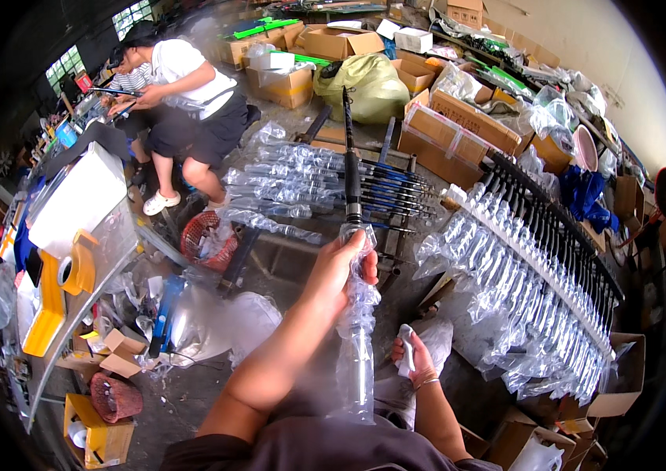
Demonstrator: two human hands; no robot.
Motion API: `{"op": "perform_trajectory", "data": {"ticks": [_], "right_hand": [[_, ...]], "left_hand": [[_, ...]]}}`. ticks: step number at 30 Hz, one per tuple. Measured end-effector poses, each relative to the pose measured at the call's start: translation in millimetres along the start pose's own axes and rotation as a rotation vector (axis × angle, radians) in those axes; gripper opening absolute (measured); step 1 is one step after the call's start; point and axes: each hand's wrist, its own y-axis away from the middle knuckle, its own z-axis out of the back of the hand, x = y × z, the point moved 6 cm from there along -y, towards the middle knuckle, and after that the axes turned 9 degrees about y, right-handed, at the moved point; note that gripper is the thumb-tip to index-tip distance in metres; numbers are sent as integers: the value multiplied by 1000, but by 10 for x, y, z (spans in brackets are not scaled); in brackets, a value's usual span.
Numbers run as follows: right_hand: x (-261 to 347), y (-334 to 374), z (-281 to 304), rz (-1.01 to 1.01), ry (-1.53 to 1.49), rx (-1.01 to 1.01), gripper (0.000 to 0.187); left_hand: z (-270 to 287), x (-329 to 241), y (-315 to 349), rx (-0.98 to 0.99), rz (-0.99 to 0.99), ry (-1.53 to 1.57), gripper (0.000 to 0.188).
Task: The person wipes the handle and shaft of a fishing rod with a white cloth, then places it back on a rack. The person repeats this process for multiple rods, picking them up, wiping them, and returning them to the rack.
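Observation:
My left hand is closed round a black fishing rod, just where a clear plastic sleeve begins. The rod points away from me, its wrapped handle end toward my body. Lower and to the right, my right hand is closed on a small whitish folded piece, perhaps cloth; its exact kind I cannot tell. Beyond the held rod, several more rods with plastic-wrapped handles lie across a dark metal stand. On my right, a slanted rack carries a long row of rods in clear plastic.
At the left stands a worktable with a yellow tape dispenser. A red basket sits on the floor. Two people work at the far left, one in a white shirt. Cardboard boxes and a yellow-green sack stand behind.

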Motion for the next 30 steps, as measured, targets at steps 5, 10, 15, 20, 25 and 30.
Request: {"op": "perform_trajectory", "data": {"ticks": [5,10,15,20,25,30], "right_hand": [[-38,-44,101,-50,-7,59,40],[-32,-26,84,-32,-65,70,37],[-37,-24,91,-24,-45,87,34],[-44,-25,107,-45,-61,69,31],[-39,-35,102,-40,-50,58,30],[-48,-42,103,-52,-57,53,30]], "left_hand": [[23,0,-14,7,27,3,30],[-2,-8,-72,28,53,18,32],[8,12,-119,26,73,30,33],[7,43,-130,22,77,36,33],[12,56,-139,17,86,48,33],[18,53,-146,17,78,57,32]]}}
